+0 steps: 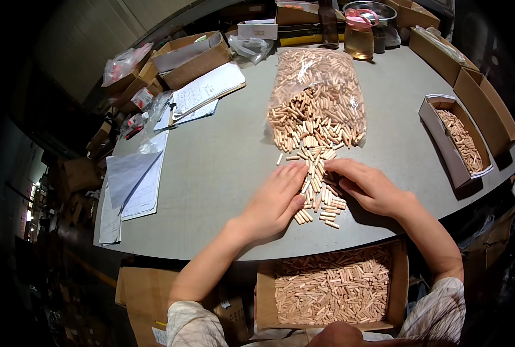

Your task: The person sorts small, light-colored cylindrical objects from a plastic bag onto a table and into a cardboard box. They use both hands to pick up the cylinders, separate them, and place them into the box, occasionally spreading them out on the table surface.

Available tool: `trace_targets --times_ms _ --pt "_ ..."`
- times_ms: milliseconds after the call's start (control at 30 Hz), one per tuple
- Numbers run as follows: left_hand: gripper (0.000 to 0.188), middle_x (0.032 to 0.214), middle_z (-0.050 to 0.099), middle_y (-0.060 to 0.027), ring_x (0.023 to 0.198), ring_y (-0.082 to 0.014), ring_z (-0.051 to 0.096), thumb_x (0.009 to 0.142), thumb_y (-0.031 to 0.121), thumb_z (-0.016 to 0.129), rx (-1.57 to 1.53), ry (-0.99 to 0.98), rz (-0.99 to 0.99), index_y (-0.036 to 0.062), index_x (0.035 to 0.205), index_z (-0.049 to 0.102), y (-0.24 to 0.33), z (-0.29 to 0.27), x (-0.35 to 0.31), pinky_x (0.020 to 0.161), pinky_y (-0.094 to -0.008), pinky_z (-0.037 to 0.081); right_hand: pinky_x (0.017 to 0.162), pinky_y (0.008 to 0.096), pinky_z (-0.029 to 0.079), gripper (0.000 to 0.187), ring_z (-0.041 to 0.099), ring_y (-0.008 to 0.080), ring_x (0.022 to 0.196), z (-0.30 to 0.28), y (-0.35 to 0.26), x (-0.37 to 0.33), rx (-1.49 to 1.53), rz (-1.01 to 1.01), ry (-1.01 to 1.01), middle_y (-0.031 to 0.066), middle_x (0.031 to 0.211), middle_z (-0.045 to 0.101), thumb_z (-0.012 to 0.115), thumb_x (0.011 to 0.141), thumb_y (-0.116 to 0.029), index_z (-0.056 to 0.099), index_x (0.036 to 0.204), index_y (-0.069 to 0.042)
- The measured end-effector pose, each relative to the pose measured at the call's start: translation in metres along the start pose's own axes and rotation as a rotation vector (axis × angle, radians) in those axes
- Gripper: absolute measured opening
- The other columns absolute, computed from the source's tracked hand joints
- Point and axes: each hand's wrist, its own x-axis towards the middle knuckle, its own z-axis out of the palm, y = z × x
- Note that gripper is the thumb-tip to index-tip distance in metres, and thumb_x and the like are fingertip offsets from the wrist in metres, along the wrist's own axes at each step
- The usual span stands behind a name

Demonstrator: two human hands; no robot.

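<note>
- Your step in hand looks like sorting or gathering the loose wooden pegs [328,202], which lie on the grey table [211,156] between your hands, in a strip running out of the clear bag [318,66].
- Your left hand [276,195] is palm down at the strip's left edge, fingers close together, thumb apart from them, with no peg seen clamped.
- Your right hand [368,184] is bent over the other edge, index finger reaching in to the pegs (whether it pinches one, you cannot tell from above).
- More pegs fill the cardboard box [399,283] below the table's near edge, and others lie in the small box [435,136] at the right.
- The next move probably calls for light, low fingertips, so that the pegs slide without scattering (a few already lie loose beside your left fingers).
</note>
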Motion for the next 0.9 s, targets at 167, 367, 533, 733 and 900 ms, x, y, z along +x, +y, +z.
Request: trace_targets --times_ms 167,367,533,733,900 --pt "0.033 0.132 0.065 -0.0201 0.131 -0.0402 0.056 0.095 0.010 0.069 -0.308 0.265 -0.242 0.0013 0.127 0.067 0.011 0.002 0.002 0.111 -0.0457 0.045 0.105 0.0460 0.051 0.039 0.062 0.0397 0.126 0.004 0.004 0.001 -0.062 -0.062 0.131 0.0176 0.137 0.065 0.069 0.090 -0.002 0.064 0.129 -0.003" --pt "0.019 0.103 0.065 -0.0091 0.102 -0.0312 0.056 0.088 0.017 0.080 -0.011 0.286 -0.109 0.0063 0.100 0.070 0.016 0.002 0.005 0.092 -0.0407 0.047 0.105 0.0458 0.049 0.029 0.061 0.0374 0.123 0.011 0.003 0.007 -0.121 -0.126 0.143 0.0155 0.136 0.066 0.070 0.087 -0.001 0.069 0.115 -0.004" --pt "0.020 0.101 0.066 -0.0061 0.102 -0.0296 0.057 0.084 0.017 0.081 -0.069 0.269 -0.127 0.0078 0.100 0.071 0.012 0.005 0.004 0.093 -0.0408 0.046 0.104 0.0452 0.049 0.024 0.062 0.0364 0.120 0.012 0.005 0.007 -0.135 -0.144 0.162 0.0150 0.133 0.067 0.070 0.086 -0.001 0.070 0.111 -0.004" --pt "0.020 0.102 0.065 -0.0058 0.101 -0.0292 0.058 0.083 0.015 0.079 -0.058 0.256 -0.077 0.0102 0.102 0.072 0.016 0.001 0.003 0.092 -0.0411 0.045 0.103 0.0451 0.049 0.021 0.063 0.0357 0.117 0.010 0.003 0.008 -0.148 -0.151 0.177 0.0146 0.131 0.068 0.068 0.086 0.000 0.070 0.106 -0.004" --pt "0.021 0.103 0.065 -0.0050 0.101 -0.0278 0.058 0.083 0.015 0.079 -0.038 0.244 -0.031 0.0122 0.102 0.073 0.017 0.001 0.003 0.092 -0.0403 0.042 0.103 0.0449 0.048 0.022 0.063 0.0353 0.116 0.009 0.000 0.008 -0.150 -0.170 0.196 0.0137 0.131 0.068 0.069 0.084 0.000 0.070 0.106 -0.005"
